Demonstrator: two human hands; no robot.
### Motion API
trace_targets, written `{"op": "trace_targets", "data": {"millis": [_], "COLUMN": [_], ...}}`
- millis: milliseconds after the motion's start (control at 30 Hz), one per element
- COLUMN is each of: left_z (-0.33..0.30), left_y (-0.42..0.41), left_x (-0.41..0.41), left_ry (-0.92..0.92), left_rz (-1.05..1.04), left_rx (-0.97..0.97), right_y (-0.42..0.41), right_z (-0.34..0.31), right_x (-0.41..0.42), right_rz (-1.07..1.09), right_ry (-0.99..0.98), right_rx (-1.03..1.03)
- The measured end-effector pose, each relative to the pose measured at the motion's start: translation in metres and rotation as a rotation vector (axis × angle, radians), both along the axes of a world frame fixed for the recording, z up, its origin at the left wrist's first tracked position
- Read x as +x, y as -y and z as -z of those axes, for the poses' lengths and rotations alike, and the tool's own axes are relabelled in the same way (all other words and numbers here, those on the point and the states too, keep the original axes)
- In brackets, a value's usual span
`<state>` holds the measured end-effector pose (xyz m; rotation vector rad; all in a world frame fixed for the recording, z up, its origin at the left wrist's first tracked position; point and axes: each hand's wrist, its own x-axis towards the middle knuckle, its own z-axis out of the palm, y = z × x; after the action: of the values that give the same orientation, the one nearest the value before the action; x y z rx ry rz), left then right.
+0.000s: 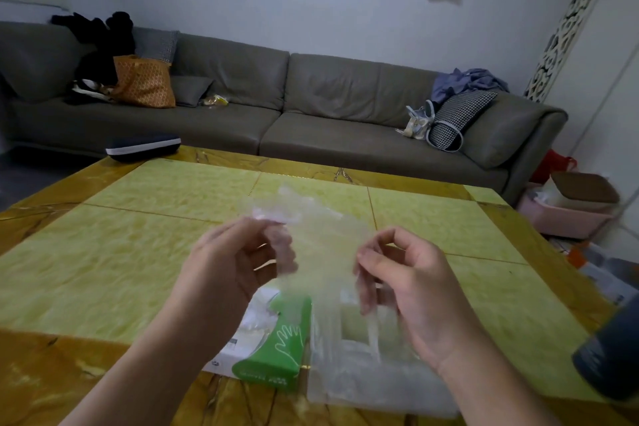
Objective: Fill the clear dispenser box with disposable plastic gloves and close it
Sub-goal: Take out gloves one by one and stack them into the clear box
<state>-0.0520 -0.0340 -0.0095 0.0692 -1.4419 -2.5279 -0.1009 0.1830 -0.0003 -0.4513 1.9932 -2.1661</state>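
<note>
Above the yellow table (138,252), both my hands hold up a bunch of thin clear plastic gloves (318,235). My left hand (235,259) grips the bunch's left side with curled fingers, some of them behind the plastic. My right hand (408,273) pinches its right side. Below them lies the clear dispenser box (363,356), partly hidden by my right hand and the hanging gloves. To its left lies a green and white glove packet (273,353) with a hand outline printed on it.
A dark cylindrical object (612,356) stands at the table's right edge. A dark flat case (143,147) rests at the far left corner. A grey sofa (311,107) with bags and clothes runs behind the table. Boxes and a pink tub (567,218) sit on the floor at right.
</note>
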Motion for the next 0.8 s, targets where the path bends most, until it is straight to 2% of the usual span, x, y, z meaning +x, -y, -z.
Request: {"op": "trace_targets", "data": {"millis": [67,167,333,433,567,633,733,800], "left_z": [0.000,0.000,-0.005,-0.011,-0.014,-0.013,-0.014,-0.014], "left_y": [-0.008,-0.017,-0.013,-0.015,-0.024,-0.024,-0.018,-0.013], "left_x": [0.000,0.001,0.002,0.006,0.010,0.011,0.012,0.013], "left_ry": [0.003,0.034,0.078,0.054,0.034,0.044,0.075,0.098], "left_rz": [0.038,-0.025,-0.128,-0.015,0.231,0.340,0.435,0.394], "left_rx": [-0.060,-0.171,-0.139,-0.250,-0.505,-0.635,-0.693,-0.694], "right_y": [0.002,0.000,-0.010,-0.015,-0.014,-0.014,-0.016,-0.021], "right_z": [0.000,0.000,-0.002,-0.013,-0.031,-0.028,-0.019,-0.017], "right_x": [0.002,0.005,0.000,-0.003,-0.001,0.000,-0.002,-0.004], "right_rz": [0.009,0.008,0.116,0.122,-0.230,-0.305,-0.165,-0.060], "right_ry": [0.010,0.009,-0.142,-0.269,-0.230,-0.220,-0.208,-0.136], "right_rx": [0.000,0.065,0.260,0.252,0.220,0.244,0.243,0.194]}}
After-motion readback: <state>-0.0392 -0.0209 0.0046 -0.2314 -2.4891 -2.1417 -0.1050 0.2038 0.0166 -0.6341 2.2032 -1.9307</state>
